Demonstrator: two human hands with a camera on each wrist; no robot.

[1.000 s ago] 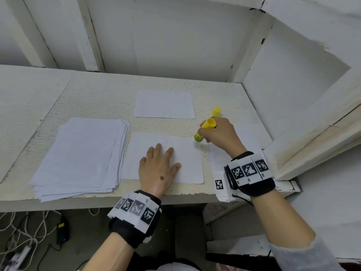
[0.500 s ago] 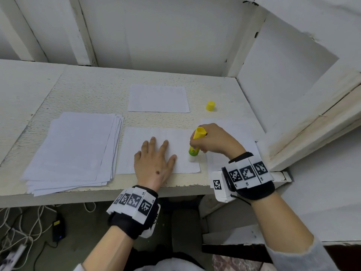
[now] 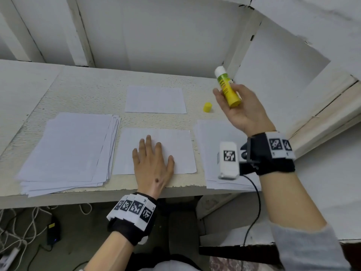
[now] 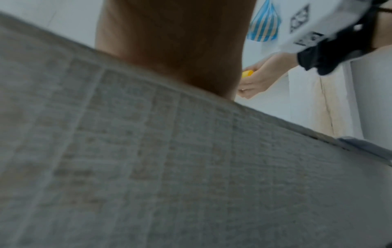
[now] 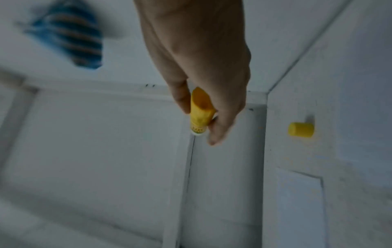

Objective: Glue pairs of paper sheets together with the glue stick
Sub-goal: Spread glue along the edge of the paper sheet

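Glue stick (image 3: 228, 88): light, rigid, uncapped, clamped mid-barrel in my right hand (image 3: 242, 110) above surface (image 3: 78, 90). Sheet (image 3: 175, 151): thin, floppy, slides easily; my left hand (image 3: 152, 165) flat on it, fingers spread. Cap (image 3: 207, 107) lies apart.

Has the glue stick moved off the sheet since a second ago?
Yes. The glue stick is lifted off the centre sheet in the right hand, now right of the yellow cap, white tip pointing up.

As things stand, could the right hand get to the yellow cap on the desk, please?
Probably yes. The cap lies alone on the bare desk, just left of and below the right hand, nothing between them. But that hand grips the glue stick, so picking the cap up would be awkward.
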